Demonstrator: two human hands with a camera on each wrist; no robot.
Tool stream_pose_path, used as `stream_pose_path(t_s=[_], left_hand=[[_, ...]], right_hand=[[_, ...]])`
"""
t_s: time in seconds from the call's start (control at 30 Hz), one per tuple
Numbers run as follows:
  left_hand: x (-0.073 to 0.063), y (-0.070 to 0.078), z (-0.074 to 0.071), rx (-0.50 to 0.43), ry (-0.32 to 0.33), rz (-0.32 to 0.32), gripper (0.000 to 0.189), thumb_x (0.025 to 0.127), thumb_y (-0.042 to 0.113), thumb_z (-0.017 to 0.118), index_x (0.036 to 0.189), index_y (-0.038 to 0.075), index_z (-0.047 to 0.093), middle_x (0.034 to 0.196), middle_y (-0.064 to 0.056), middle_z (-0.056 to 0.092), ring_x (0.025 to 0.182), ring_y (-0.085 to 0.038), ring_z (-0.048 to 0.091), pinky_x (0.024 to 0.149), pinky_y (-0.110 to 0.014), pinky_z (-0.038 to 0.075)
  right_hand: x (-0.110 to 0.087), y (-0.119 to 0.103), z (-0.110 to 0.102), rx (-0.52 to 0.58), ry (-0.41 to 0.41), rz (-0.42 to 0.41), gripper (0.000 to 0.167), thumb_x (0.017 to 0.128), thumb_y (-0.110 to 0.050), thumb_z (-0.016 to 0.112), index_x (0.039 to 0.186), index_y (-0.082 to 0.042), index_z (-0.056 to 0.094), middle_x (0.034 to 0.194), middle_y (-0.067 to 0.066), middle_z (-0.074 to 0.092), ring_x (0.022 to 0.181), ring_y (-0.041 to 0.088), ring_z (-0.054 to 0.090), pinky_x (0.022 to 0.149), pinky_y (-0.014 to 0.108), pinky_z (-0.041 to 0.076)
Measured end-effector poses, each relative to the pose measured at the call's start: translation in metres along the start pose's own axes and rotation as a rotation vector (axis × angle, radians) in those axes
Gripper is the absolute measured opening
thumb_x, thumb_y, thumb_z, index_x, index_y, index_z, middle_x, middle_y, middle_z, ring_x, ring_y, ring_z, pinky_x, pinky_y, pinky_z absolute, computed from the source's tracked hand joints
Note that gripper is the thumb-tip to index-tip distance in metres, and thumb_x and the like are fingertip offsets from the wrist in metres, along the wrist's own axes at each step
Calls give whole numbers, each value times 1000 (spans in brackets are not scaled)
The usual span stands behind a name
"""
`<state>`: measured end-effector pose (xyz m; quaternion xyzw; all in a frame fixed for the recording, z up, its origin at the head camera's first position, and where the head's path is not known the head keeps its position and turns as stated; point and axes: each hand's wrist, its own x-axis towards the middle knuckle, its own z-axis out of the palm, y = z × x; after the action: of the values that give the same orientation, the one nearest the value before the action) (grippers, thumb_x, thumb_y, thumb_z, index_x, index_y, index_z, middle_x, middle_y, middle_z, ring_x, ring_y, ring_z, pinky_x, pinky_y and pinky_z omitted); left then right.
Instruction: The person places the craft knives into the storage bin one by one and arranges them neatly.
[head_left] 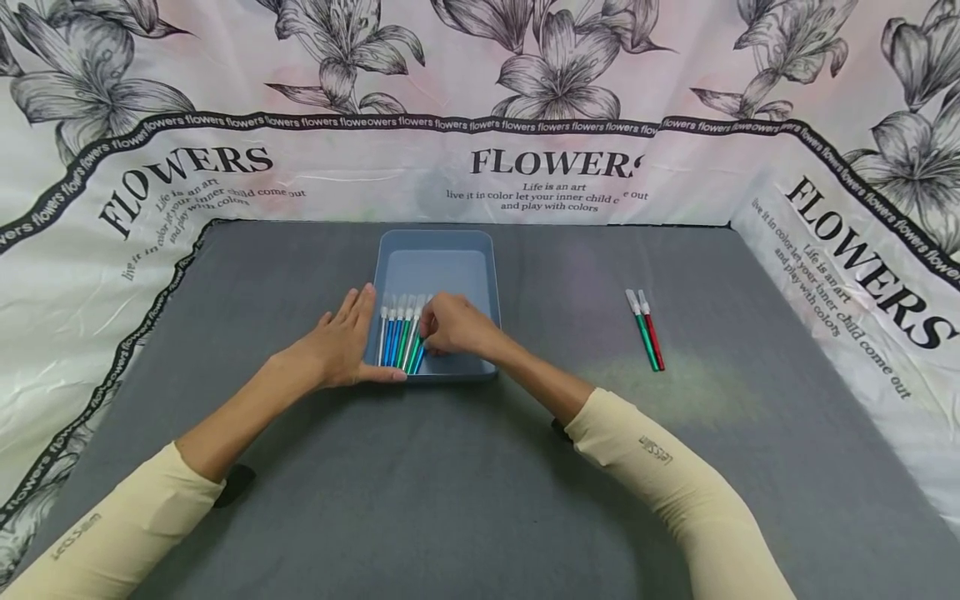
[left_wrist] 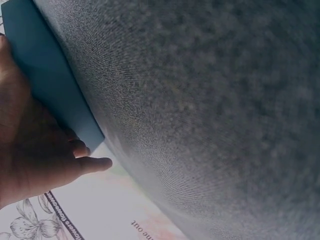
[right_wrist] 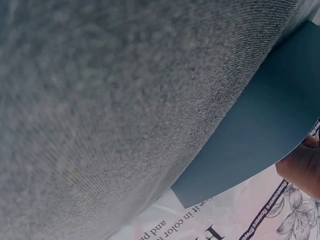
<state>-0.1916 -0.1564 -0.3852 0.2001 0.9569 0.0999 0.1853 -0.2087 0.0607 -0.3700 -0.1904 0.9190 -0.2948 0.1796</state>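
A blue-grey tray (head_left: 472, 250) holds a row of slim felt-tip pens (head_left: 399, 333) with blue and green barrels and pale caps, lying side by side in its near left part. My left hand (head_left: 330, 350) rests at the tray's left side, fingers extended and the thumb along the near rim. Over the right end of the row, my right hand (head_left: 457, 325) has curled fingers pinching a blue felt-tip pen (head_left: 419, 360), whose upper part they hide. Both wrist views show the tray's outer wall (left_wrist: 50, 65) beside the hands; the pens are out of sight there.
Two more felt-tip pens, one green (head_left: 646, 342) and one red (head_left: 652, 333), lie together on the grey cloth (head_left: 480, 483) to the right of the tray. A flower-printed sheet (head_left: 555, 175) with lettering borders the table at the back and sides.
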Motion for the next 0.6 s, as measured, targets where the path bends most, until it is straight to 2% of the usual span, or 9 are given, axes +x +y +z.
stream_pose_path(t_s=[0.2,0.4,0.6], left_hand=[[0,3,0,11,-10,-6,136,87,78,64,164,-3,-13,175,-23,-14,164,-44,-6,127,-71,14],[-2,4,-2,11,-10,-13,137,86,78,65,165,-3,-12,175,-24,-13,164,-45,-5,127,-70,14],[-3,4,-2,9,-5,-4,137,86,77,66,164,-4,-12,175,-25,-13,163,-46,-5,127,-71,14]], right_hand=[[-11,5,-9,-26,30,2,5,92,-4,74,97,-5,73,93,10,74,76,16,63,68,26,51],[-36,11,-32,-20,97,36,11,99,-13,69,107,-6,73,96,10,78,81,18,73,73,32,56],[-58,26,-56,-29,179,45,12,99,-13,69,105,-5,74,101,12,78,88,23,75,77,37,58]])
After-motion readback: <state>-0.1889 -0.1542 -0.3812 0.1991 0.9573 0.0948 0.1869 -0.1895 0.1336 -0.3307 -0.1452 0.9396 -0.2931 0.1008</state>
